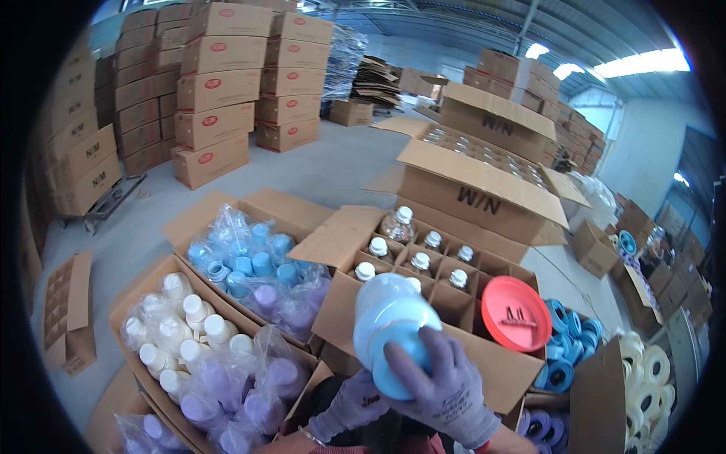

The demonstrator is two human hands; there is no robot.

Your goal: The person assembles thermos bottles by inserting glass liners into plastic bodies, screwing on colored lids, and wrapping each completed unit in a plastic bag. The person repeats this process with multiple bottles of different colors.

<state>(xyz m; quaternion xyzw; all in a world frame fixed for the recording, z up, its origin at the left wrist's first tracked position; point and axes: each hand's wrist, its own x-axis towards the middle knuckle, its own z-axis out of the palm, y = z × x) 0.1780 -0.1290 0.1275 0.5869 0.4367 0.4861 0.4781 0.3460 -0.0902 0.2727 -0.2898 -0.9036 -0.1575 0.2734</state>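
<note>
A large clear bottle [387, 293] with a wide light-blue cap or cup [403, 344] on its near end is tilted in front of me, above the divided carton [473, 356]. My right hand [452, 390], in a grey-purple glove, wraps its fingers round the blue part. My left hand [352, 408], gloved alike, closes on the bottle from below and the left; its fingertips are hidden behind it. Several clear bottles with white caps [420, 261] stand in the carton's compartments. On its right corner lies a red round lid or dish [516, 313] with small dark pieces in it.
To the left are cartons of bagged white spouted caps [197, 310], purple cups [265, 412] and blue cups [262, 264]. Blue rings [560, 374] and cream rings [656, 367] fill boxes at right. Behind stands an opened carton of bottles [484, 189]. Stacked boxes [219, 87] rise further back.
</note>
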